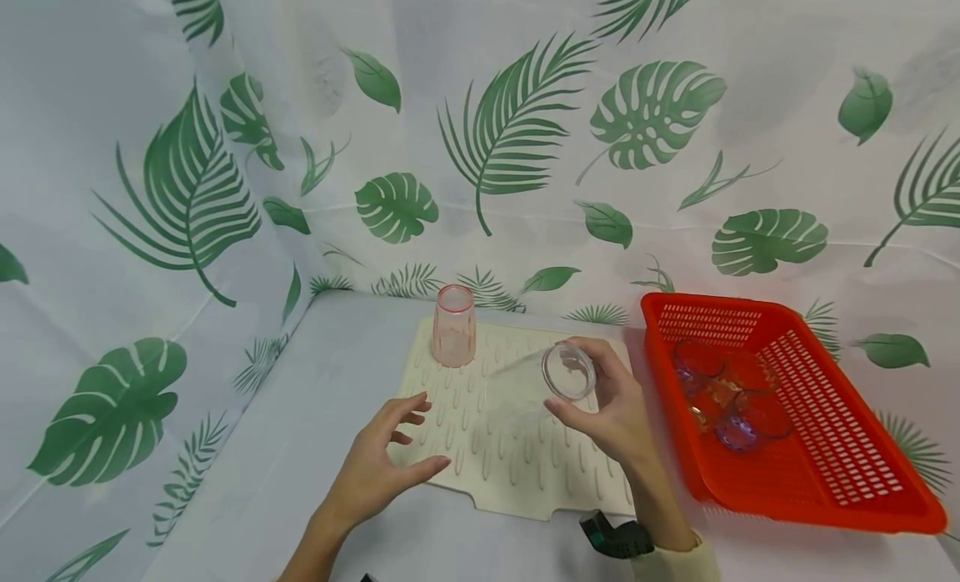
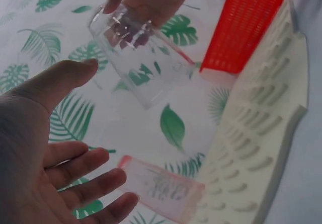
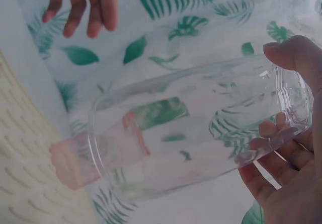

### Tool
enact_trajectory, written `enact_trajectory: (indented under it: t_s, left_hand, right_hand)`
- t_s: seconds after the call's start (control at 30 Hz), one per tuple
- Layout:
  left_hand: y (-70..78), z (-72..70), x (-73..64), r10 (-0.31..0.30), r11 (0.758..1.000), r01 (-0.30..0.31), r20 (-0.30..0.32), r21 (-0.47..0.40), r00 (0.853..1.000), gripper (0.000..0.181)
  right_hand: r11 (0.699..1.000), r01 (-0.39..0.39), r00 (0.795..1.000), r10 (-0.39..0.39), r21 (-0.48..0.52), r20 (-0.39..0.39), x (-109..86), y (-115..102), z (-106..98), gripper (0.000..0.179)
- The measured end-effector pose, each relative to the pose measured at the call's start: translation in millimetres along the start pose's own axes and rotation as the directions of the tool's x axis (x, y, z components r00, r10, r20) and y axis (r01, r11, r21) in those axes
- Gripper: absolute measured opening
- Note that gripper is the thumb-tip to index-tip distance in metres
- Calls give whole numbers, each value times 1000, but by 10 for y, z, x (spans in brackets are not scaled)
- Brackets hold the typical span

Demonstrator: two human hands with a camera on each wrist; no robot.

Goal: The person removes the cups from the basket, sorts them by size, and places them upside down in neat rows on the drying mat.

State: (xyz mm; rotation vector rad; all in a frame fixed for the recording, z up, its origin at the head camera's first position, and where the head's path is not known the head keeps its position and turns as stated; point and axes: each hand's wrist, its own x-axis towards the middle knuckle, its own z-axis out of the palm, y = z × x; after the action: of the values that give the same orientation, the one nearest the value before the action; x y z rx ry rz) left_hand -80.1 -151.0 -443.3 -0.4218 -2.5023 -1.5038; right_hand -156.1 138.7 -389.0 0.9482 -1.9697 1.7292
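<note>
My right hand grips a clear drinking glass by its thick base, thumb on one side and fingers on the other. The glass is tilted above the cream ridged drying mat, its open end away from the palm. My left hand is at the mat's left edge, thumb and fingers spread and holding nothing. In the left wrist view a gap separates this hand from the clear glass. A pink-tinted glass stands on the mat's far left corner.
To the right of the mat is a red plastic basket with perforated sides. Several tinted glasses lie inside it. A white curtain with green leaf prints hangs behind and on the left of the table.
</note>
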Motion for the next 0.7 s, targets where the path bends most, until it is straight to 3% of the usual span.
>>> enact_trajectory:
  t_s: [0.13,0.33,0.47,0.7]
  left_hand:
    - [-87,22,-52,-47,994,52,-59,93,997,70]
    - [-257,83,-111,-96,968,117,-102,223,990,78]
    - [-409,134,-131,-144,949,162,-85,269,986,84]
    - [-639,214,-161,-274,902,269,-36,338,961,99]
  right_hand:
    - [989,-85,996,83,-122,-24,97,-42,33,64]
    - [939,-217,976,200,-268,-88,223,-10,45,63]
    - [923,-262,963,231,-283,-139,236,268,8,66]
    - [906,-302,949,257,-295,-182,252,708,-32,67]
